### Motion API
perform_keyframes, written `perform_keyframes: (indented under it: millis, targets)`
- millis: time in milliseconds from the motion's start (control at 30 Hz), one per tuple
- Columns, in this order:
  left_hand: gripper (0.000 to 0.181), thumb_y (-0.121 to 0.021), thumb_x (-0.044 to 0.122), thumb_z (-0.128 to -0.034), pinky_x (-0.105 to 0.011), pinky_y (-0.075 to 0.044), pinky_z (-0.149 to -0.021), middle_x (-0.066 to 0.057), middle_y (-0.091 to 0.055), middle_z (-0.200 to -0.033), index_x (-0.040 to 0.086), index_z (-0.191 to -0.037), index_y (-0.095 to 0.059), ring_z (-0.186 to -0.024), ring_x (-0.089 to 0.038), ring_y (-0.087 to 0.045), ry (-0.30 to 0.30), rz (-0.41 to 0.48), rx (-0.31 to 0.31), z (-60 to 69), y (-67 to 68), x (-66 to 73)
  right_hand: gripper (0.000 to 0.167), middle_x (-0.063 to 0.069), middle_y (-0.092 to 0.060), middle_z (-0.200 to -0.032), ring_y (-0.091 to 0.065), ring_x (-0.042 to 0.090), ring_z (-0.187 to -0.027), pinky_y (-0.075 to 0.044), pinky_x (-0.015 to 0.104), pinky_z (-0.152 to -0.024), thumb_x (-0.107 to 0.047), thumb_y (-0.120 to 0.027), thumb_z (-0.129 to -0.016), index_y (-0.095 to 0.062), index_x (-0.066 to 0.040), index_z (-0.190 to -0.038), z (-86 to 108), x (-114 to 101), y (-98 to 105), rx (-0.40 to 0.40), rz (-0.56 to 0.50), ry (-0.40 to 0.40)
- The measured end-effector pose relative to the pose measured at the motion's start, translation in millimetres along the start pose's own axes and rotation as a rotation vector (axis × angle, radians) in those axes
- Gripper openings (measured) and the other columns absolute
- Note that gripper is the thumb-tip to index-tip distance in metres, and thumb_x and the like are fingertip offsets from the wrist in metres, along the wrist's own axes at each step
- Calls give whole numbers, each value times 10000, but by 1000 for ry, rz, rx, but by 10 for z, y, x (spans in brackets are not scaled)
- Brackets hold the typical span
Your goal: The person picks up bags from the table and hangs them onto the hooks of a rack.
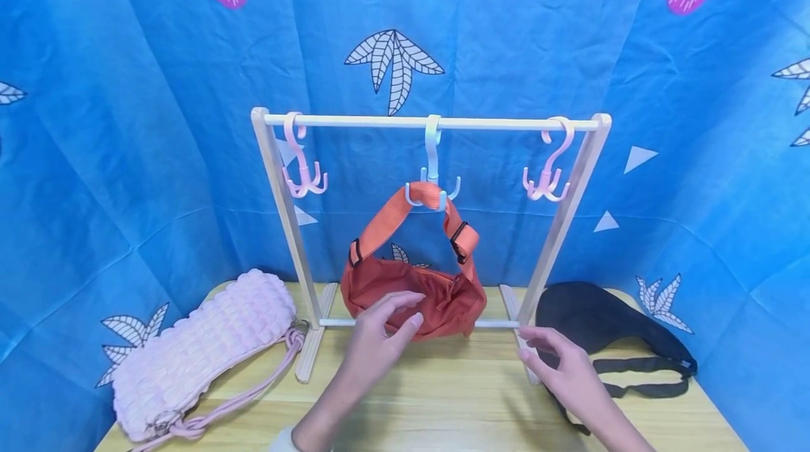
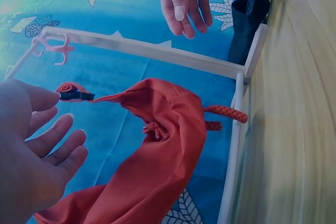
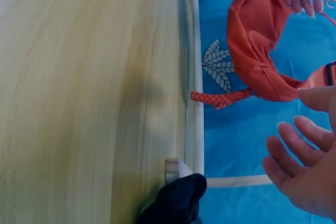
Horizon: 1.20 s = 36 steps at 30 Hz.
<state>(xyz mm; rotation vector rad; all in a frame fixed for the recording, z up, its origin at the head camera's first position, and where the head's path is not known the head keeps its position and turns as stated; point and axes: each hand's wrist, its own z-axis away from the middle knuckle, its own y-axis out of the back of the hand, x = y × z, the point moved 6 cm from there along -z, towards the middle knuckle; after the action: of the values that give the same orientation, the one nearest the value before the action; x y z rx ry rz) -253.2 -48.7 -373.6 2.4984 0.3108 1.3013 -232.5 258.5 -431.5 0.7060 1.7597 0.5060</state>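
An orange-red bag (image 1: 436, 297) hangs by its strap (image 1: 386, 221) from the light-blue hook (image 1: 433, 157) at the middle of the rack's top bar. In the head view my left hand (image 1: 380, 339) is in front of the bag's lower left part, its fingers relaxed and holding nothing. My right hand (image 1: 566, 371) hovers right of the bag, near the rack's right foot, with loose, empty fingers. The left wrist view shows the bag (image 2: 163, 150) beyond my left hand (image 2: 37, 156). In the right wrist view, my right hand (image 3: 310, 156) is beside the bag (image 3: 257, 40).
Pink hooks hang at the left (image 1: 302, 157) and right (image 1: 550, 160) of the wooden rack (image 1: 569, 220). A fluffy lilac bag (image 1: 209, 346) lies on the table (image 1: 430, 403) at left, and a black bag (image 1: 601, 318) at right. A blue patterned curtain (image 1: 519, 30) surrounds the table.
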Motion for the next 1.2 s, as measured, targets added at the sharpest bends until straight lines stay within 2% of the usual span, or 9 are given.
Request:
perform_keyframes:
  millis: [267,400,533,733,867,1000,1200]
  targets:
    - [289,-731,190,-974,-280,-615,-832,103,-715,-1277,205,-1263,-734,-1147,-167,-704,45,34,-61,7,-160,-29,273,1,-767,-1174,-703,75,-1044,-613,317,-893,-249,-778,-940,-742,-165,-1197,40,36,34,13,53,50]
    - [293,-736,174,-968,-282,-619,-839,97,-716,-1276,248,-1252,-733,-1135,-223,-712,62,68,-77,9,-225,-46,269,-17,-769,-1150,-712,79,-1023,-617,339,-855,-217,-795,-921,-746,-167,-1180,60,72,56,11,87,85]
    - [292,-729,172,-974,-284,-621,-853,72,-714,-1282,236,-1258,-728,-1128,-260,-712,58,69,-94,9,-284,-55,279,-30,-762,-1143,-714,102,-1016,-602,324,-800,-232,-796,-919,-744,-173,-1186,74,152,79,-19,123,75]
    - [302,-718,177,-979,-395,-605,-971,45,-713,-1298,154,-1280,-721,-1215,-174,-677,53,30,-136,0,-373,-39,309,-28,-755,-1132,-707,115,-993,-595,320,-786,-249,-810,-906,-740,-161,-1193,107,269,132,-36,176,76]
    - [312,-716,194,-980,-399,-567,-1044,52,-706,-1308,154,-1289,-714,-1262,-138,-645,57,2,-178,-8,-436,-11,304,-43,-749,-1138,-703,134,-981,-600,358,-806,-268,-818,-897,-745,-177,-1177,145,326,185,-29,224,86]
    - [329,-705,198,-989,-400,-545,-1082,47,-695,-1329,142,-1313,-700,-1295,-156,-628,57,-31,-228,-12,-509,10,327,1,-745,-1172,-709,219,-1017,-610,396,-797,-279,-805,-907,-737,-150,-1200,173,401,228,-66,256,67]
    - [344,-694,216,-997,-393,-538,-1094,45,-684,-1355,160,-1336,-689,-1308,-165,-621,42,-72,-275,-7,-602,21,394,78,-719,-1258,-694,339,-1118,-628,432,-804,-310,-771,-937,-702,-111,-1269,179,515,289,-145,252,-9]
